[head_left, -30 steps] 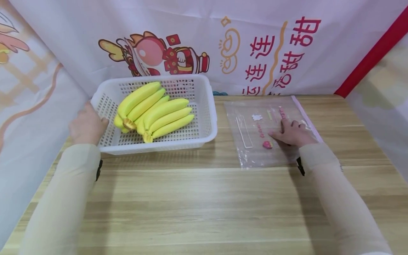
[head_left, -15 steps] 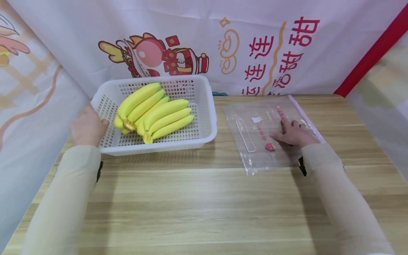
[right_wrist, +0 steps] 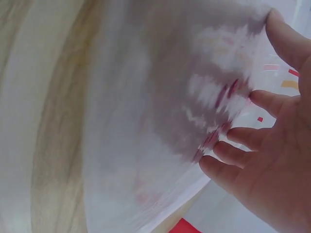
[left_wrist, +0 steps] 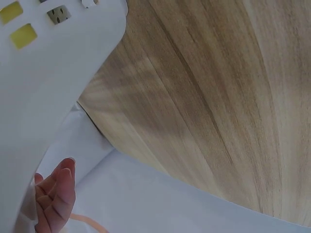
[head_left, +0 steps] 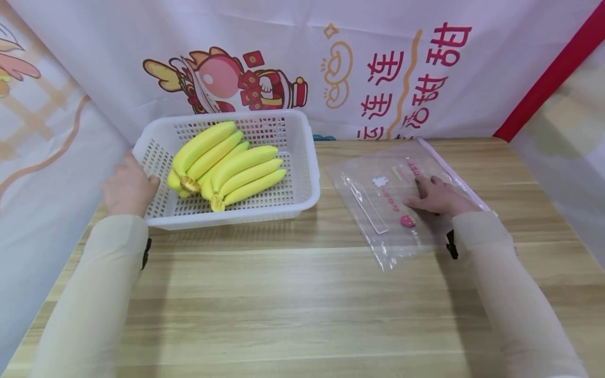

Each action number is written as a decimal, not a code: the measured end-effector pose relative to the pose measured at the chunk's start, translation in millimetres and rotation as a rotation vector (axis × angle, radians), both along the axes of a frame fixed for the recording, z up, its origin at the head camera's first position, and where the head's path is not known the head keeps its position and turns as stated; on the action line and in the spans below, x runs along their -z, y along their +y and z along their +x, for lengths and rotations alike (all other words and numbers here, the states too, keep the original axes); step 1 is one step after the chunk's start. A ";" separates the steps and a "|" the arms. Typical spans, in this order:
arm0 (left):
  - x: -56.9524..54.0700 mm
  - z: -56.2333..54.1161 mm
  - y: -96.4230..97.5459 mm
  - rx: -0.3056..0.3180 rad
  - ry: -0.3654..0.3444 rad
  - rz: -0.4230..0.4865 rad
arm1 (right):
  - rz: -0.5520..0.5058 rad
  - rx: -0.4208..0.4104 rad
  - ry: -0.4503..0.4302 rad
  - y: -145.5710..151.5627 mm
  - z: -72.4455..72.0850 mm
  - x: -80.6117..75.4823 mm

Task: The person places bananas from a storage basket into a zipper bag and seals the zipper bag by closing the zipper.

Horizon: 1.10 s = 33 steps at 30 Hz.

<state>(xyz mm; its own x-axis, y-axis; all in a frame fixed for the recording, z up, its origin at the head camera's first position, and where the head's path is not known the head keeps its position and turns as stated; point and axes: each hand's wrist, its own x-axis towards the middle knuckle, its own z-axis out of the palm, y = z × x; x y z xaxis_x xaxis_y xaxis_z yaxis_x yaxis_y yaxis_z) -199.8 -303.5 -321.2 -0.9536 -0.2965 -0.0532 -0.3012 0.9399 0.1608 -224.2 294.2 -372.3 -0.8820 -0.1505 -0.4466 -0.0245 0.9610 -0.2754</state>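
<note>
At the left of the head view my left hand [head_left: 129, 186] grips the end of a white plastic basket [head_left: 246, 214], its thumb lying over the rim. In the left wrist view, bent fingers [left_wrist: 58, 196] show past the basket wall [left_wrist: 43, 102], partly hidden by it. Two bunches of bananas, one on the left [head_left: 203, 149] and one on the right [head_left: 250, 176], lie inside the basket. On the right, my right hand [head_left: 437, 197] presses its spread fingertips onto a flat clear zip bag [head_left: 350, 173] with pink and white prints. The fingers [right_wrist: 223, 170] touch the plastic in the right wrist view.
The basket and bag lie on a wood-grain table [head_left: 283, 304]. Behind them hangs a white printed cloth [head_left: 283, 42], close to the basket's back rim. Another cloth [head_left: 52, 157] stands along the left, and a red strip [head_left: 543, 79] runs down the right corner.
The zip bag has turned counterclockwise under my right hand, its near corner swinging right and toward me. My right hand has shifted slightly right. The left hand and basket stay put.
</note>
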 end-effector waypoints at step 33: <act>-0.3 1.0 3.7 0.013 0.006 -0.050 | 0.078 0.198 0.093 4.6 -1.2 2.6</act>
